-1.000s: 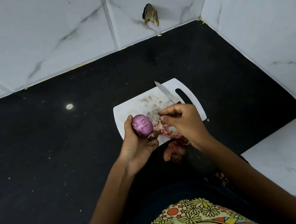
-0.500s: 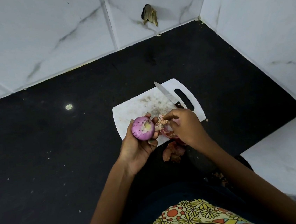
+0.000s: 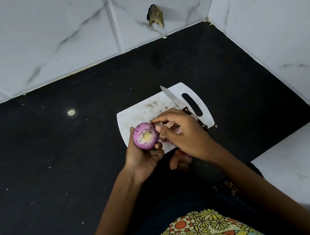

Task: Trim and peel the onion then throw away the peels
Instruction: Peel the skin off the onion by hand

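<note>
A purple onion [image 3: 146, 136] with its pale cut end facing up rests in my left hand [image 3: 143, 155], which grips it from below over the near left corner of a white cutting board [image 3: 140, 115]. My right hand [image 3: 182, 133] sits just right of the onion, thumb and forefinger pinching at its upper right edge. Whether skin is caught between the fingertips is too small to tell. Pinkish peel scraps [image 3: 170, 125] show under that hand. A knife [image 3: 175, 101] lies on the board. More reddish peels [image 3: 180, 161] lie on the counter by the board's near edge.
The black counter [image 3: 58, 156] is bounded by white tiled walls at the back and right, with a white ledge [image 3: 298, 175] at the near right. A chipped hole [image 3: 156, 17] marks the back wall. Small peel crumbs [image 3: 230, 187] lie near my body.
My left hand has turned the onion so its cut end faces up. My right hand has moved left from the peels to the onion's upper edge.
</note>
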Available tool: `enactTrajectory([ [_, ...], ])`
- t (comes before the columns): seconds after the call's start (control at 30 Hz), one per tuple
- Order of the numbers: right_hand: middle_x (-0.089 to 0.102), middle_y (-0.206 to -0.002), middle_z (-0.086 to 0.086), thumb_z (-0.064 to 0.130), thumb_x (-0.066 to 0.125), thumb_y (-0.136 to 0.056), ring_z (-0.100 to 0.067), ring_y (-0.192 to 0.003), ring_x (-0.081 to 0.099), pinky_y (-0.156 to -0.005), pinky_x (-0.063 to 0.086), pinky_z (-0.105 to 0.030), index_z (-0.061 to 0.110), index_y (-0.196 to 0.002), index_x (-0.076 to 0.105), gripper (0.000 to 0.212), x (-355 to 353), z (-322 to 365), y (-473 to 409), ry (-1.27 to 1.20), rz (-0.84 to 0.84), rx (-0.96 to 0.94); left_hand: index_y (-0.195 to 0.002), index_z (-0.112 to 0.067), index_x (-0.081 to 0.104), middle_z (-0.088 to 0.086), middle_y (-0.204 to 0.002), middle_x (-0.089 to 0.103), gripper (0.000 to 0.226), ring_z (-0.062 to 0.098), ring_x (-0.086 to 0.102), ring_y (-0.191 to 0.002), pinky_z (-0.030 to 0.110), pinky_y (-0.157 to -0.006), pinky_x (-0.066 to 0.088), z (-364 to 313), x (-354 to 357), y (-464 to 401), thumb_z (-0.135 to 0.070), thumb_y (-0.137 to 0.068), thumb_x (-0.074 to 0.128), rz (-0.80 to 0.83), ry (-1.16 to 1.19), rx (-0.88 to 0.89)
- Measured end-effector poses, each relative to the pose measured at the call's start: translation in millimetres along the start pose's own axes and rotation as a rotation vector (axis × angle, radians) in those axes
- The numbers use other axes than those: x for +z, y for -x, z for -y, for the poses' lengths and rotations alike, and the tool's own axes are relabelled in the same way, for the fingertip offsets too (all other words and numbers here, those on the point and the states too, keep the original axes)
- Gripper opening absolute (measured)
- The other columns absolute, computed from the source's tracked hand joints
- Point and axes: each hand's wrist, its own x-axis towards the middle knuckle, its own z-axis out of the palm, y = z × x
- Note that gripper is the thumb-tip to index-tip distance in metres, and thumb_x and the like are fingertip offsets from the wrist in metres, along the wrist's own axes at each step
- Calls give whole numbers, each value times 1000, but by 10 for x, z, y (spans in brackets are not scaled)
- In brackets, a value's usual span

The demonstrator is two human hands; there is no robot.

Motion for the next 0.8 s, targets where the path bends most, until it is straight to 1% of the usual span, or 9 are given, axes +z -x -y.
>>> enactTrajectory([
  [0.07,64,-106,2,20,64,-86,-10,-106,57,-94,49,-34,19,-108,67,22,21,5,16,-70,32,25,-81,-12,58,2,-56,62,52,7,45,-33,11,-32,34,-2,-2,8,-49,-100,27,-17,9,-2],
  [0.17,66,-103,0,17,68,-83,-11,-102,60,-90,51,-39,18,-105,69,22,39,24,35,-101,-10,-19,-81,-13,59,2,-55,60,61,8,45,-33,11,-32,33,-2,-26,-1,-62,-94,25,-33,26,19],
  [0.33,67,-99,-6,13,72,-76,-13,-96,62,-85,53,-32,9,-102,70,26,98,30,67,50,-63,-194,-81,-12,60,1,-63,65,65,6,47,-36,11,-32,33,3,-38,-9,-65,-92,24,-25,40,26],
  [0.43,70,-97,-7,13,73,-74,-11,-95,63,-84,53,-30,7,-96,70,22,135,3,76,109,-122,-226,-81,-12,61,3,-67,63,64,7,48,-37,11,-34,33,0,-21,-16,-64,-92,26,-42,57,40],
  [0.53,70,-95,-7,12,76,-72,-7,-95,62,-83,52,-30,6,-86,70,16,148,8,83,78,-142,-211,-80,-11,61,4,-66,64,63,7,46,-36,11,-34,32,-5,-12,-21,-62,-93,27,-50,61,48],
  [0.6,70,-98,-3,13,77,-73,-6,-95,63,-84,53,-28,9,-91,69,21,138,38,87,17,-128,-128,-80,-10,62,5,-66,66,64,6,46,-36,11,-34,33,-13,-13,-19,-62,-93,27,-50,49,53],
  [0.67,69,-104,1,13,77,-74,-4,-97,63,-87,53,-25,13,-107,67,35,121,67,77,-38,-95,-53,-81,-11,62,4,-65,66,64,6,46,-36,11,-33,32,-23,-14,-21,-63,-93,27,-44,32,58],
  [0.7,68,-105,1,12,76,-74,-5,-98,62,-87,53,-25,13,-111,66,38,116,68,68,-33,-89,-58,-81,-11,62,3,-64,66,64,6,45,-36,11,-33,32,-29,-14,-22,-63,-93,26,-44,23,63],
  [0.8,70,-100,-3,10,76,-73,-7,-94,64,-85,53,-29,9,-103,70,31,128,58,50,-4,-109,-97,-79,-13,62,0,-61,64,62,6,47,-37,11,-34,32,-38,-3,-32,-62,-94,27,-54,10,80],
])
